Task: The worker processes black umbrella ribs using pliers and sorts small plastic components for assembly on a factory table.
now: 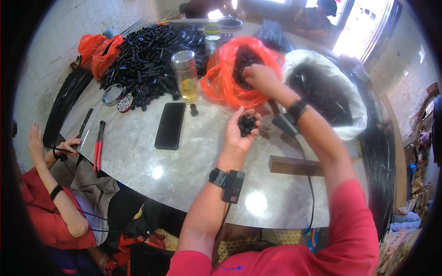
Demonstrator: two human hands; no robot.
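Note:
My left hand [238, 133] is palm up, its fingers cupped around a small pile of black caps or short tube pieces [247, 124]. Beyond it, my right hand [262, 82] reaches into the mouth of an orange-red plastic bag [216, 87] that holds dark pieces [244, 60]. The fingers of that hand are curled together, and what they grip, if anything, cannot be made out. A single black cap [194, 110] stands on the table left of my left hand.
On the grey table [138, 179] are a phone [170, 125], a glass of yellow liquid [188, 85], red-handled pliers [98, 147] and a heap of black tubes [152, 50]. A white sack [359, 110] and a brown bar [294, 165] lie right. A co-worker's hands [69, 145] are left.

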